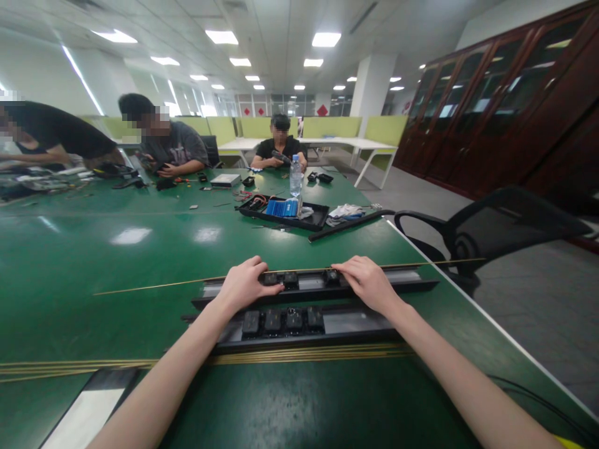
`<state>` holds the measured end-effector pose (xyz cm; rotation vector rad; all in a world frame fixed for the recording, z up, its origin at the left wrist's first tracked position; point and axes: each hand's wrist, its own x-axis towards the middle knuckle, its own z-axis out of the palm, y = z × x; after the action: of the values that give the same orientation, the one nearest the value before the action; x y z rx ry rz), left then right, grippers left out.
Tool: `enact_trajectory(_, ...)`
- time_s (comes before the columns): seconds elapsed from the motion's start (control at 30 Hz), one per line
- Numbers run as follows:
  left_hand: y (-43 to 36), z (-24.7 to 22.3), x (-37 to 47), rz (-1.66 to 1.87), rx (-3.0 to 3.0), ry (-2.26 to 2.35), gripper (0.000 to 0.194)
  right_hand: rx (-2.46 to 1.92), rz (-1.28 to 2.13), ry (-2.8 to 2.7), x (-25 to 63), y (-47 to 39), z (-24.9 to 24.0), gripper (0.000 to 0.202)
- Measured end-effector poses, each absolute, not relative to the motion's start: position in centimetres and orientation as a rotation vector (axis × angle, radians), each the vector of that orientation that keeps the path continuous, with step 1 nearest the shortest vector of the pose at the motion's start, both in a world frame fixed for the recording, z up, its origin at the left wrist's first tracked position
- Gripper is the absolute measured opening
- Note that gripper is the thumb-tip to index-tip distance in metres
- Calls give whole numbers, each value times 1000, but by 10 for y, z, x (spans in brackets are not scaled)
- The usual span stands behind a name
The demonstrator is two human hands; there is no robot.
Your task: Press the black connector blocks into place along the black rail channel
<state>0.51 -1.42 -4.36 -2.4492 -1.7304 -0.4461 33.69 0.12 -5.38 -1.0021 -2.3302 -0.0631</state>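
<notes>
A long thin brass-coloured rod [154,287] lies across the far black channel-shaped rail [407,286] and sticks out past both its ends. My left hand [246,285] is closed around the rod left of centre, its thumb low beside a black block [291,280]. With bent fingers, my right hand [367,282] pinches the rod near another black block [332,277] in the same rail. Closer to me, a second rail [355,321] carries a row of several black blocks [273,321]. My palms hide parts of the rod and the far rail.
Several more brass rods [299,355] lie along the near rail. A white-and-black flat piece [88,408] is at lower left. Beyond stand a black tray [318,215], a water bottle [296,176] and a black strip [350,226]. A chair [491,231] is at right; other people work across the table.
</notes>
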Motion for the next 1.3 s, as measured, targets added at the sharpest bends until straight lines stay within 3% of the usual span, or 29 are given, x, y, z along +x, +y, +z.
enact_trajectory(1.3,-13,-47,6,-472,-2426,-1744,52,-998,-92,-2280,334,1,-52,30)
